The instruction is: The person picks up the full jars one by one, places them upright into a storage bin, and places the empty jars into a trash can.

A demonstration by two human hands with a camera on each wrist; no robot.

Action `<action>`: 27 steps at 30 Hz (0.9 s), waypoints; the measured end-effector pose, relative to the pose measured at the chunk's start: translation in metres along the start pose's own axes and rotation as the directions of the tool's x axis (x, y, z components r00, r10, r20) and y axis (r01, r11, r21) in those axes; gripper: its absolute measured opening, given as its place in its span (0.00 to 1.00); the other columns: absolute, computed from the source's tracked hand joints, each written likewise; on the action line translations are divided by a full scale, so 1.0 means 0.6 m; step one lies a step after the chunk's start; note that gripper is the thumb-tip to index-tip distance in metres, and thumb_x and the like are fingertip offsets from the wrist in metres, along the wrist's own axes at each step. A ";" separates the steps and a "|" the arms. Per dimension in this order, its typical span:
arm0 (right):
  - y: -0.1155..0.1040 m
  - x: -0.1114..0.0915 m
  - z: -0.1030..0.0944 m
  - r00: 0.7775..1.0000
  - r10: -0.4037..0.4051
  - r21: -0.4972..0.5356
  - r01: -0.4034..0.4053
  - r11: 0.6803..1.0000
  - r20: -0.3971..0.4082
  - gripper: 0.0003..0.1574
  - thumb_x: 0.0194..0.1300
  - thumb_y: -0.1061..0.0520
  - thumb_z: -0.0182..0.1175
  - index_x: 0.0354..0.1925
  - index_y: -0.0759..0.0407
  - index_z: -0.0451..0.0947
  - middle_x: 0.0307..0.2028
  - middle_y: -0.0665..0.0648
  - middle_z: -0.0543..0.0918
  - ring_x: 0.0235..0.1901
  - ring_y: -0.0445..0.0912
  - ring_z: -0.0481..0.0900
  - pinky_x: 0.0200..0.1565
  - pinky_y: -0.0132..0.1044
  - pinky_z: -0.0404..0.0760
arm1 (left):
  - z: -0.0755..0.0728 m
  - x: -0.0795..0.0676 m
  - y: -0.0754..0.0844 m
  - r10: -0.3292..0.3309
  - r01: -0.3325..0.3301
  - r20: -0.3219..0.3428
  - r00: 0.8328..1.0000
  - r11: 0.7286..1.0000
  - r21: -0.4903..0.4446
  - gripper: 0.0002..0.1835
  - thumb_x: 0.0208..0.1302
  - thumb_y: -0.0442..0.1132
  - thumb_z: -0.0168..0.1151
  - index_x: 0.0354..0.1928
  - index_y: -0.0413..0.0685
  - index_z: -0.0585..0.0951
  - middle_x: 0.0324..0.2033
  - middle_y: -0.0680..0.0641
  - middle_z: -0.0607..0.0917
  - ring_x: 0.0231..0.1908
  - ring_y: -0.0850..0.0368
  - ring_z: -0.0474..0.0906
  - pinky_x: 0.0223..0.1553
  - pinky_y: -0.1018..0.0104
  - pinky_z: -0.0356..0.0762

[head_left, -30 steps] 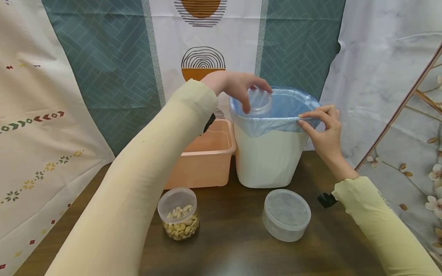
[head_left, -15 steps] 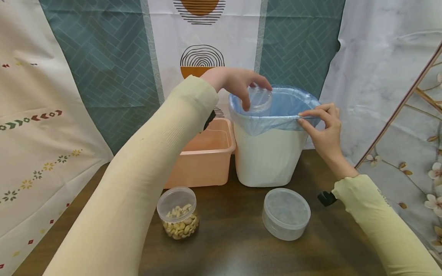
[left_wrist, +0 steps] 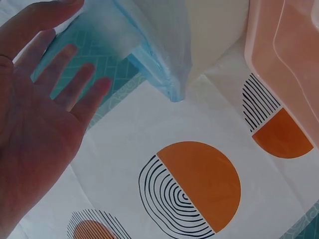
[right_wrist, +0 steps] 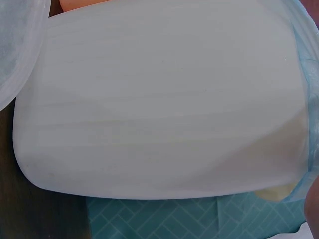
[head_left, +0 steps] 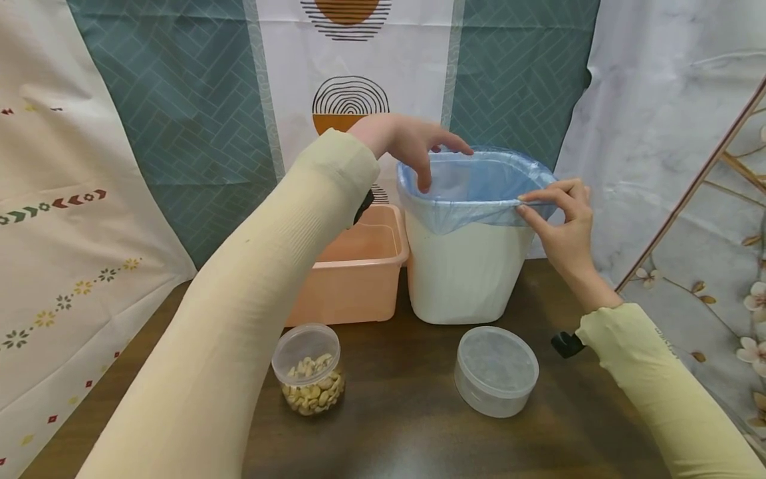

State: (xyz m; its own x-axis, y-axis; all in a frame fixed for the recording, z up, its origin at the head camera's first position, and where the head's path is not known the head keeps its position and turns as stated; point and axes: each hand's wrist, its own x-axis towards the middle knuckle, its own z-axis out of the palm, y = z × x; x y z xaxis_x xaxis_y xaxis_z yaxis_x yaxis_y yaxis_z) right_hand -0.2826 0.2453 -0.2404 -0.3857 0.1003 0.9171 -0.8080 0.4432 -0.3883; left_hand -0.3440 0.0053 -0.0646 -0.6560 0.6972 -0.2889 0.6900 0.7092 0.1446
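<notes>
A white bin (head_left: 467, 273) stands at the back of the table, a blue plastic bag (head_left: 443, 216) lining it and folded over its rim. Above the bin's left side is my left hand (head_left: 413, 143), fingers spread and holding nothing. In the left wrist view that hand (left_wrist: 40, 109) shows a bare palm beside the bag (left_wrist: 169, 55). My right hand (head_left: 565, 223) pinches the bag's edge at the bin's front right rim between thumb and fingers. The right wrist view is mostly filled by the bin's white wall (right_wrist: 164, 104). The bin's floor is hidden.
Left of the bin, touching or nearly so, is a peach plastic basin (head_left: 341, 293). A clear jar of cashew nuts (head_left: 311, 379) stands at front left. In front of the bin sits a round translucent lidded container (head_left: 497, 372). A patterned cloth (head_left: 197, 80) hangs behind.
My left hand has let go of the clear round container, which has dropped out of sight into the lined bin. The right hand keeps its pinch on the bag's edge.
</notes>
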 end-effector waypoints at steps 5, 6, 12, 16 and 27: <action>0.000 -0.001 0.000 1.000 0.006 -0.007 -0.006 1.000 0.002 0.08 0.54 0.73 0.65 0.36 0.76 0.82 0.36 0.33 0.69 0.44 0.32 0.63 0.53 0.30 0.53 | 0.002 -0.001 0.001 -0.013 0.014 0.027 1.000 1.000 -0.026 0.51 0.61 0.36 0.67 0.78 0.74 0.48 0.79 0.54 0.44 0.78 0.49 0.42 0.71 0.50 0.64; 0.000 -0.001 0.000 1.000 0.007 -0.008 -0.007 1.000 0.003 0.08 0.54 0.73 0.65 0.36 0.76 0.82 0.36 0.32 0.69 0.44 0.32 0.63 0.53 0.30 0.53 | 0.003 -0.001 0.000 -0.011 0.011 0.024 1.000 1.000 -0.028 0.51 0.61 0.36 0.67 0.78 0.75 0.48 0.79 0.54 0.44 0.78 0.49 0.43 0.71 0.50 0.64; 0.003 -0.002 0.001 1.000 0.008 -0.015 -0.008 1.000 0.006 0.08 0.55 0.73 0.65 0.36 0.76 0.83 0.36 0.33 0.69 0.44 0.32 0.62 0.52 0.29 0.53 | 0.012 -0.005 -0.009 0.028 -0.027 0.015 1.000 0.999 -0.042 0.50 0.61 0.35 0.67 0.78 0.71 0.50 0.79 0.54 0.46 0.77 0.49 0.46 0.72 0.51 0.63; 0.006 -0.002 0.002 1.000 0.008 -0.014 -0.008 1.000 0.005 0.08 0.55 0.72 0.65 0.36 0.75 0.83 0.36 0.33 0.69 0.44 0.32 0.62 0.52 0.30 0.53 | 0.017 -0.008 -0.015 0.035 -0.035 0.004 0.999 0.997 -0.066 0.49 0.60 0.35 0.67 0.78 0.70 0.51 0.79 0.54 0.48 0.77 0.50 0.47 0.72 0.51 0.63; 0.002 -0.003 0.002 1.000 0.007 0.000 -0.007 1.000 -0.002 0.08 0.55 0.73 0.65 0.36 0.76 0.83 0.36 0.33 0.69 0.45 0.33 0.62 0.52 0.29 0.54 | 0.018 -0.018 -0.021 0.060 -0.062 -0.019 0.998 0.995 -0.084 0.48 0.61 0.35 0.66 0.78 0.69 0.52 0.78 0.54 0.50 0.76 0.50 0.48 0.70 0.53 0.66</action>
State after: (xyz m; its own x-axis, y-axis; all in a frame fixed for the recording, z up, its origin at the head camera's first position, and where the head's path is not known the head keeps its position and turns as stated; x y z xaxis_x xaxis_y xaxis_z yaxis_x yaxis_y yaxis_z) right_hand -0.2835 0.2444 -0.2426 -0.3906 0.1056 0.9145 -0.8051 0.4425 -0.3950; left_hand -0.3424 -0.0125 -0.0733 -0.6188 0.7407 -0.2615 0.7011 0.6710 0.2416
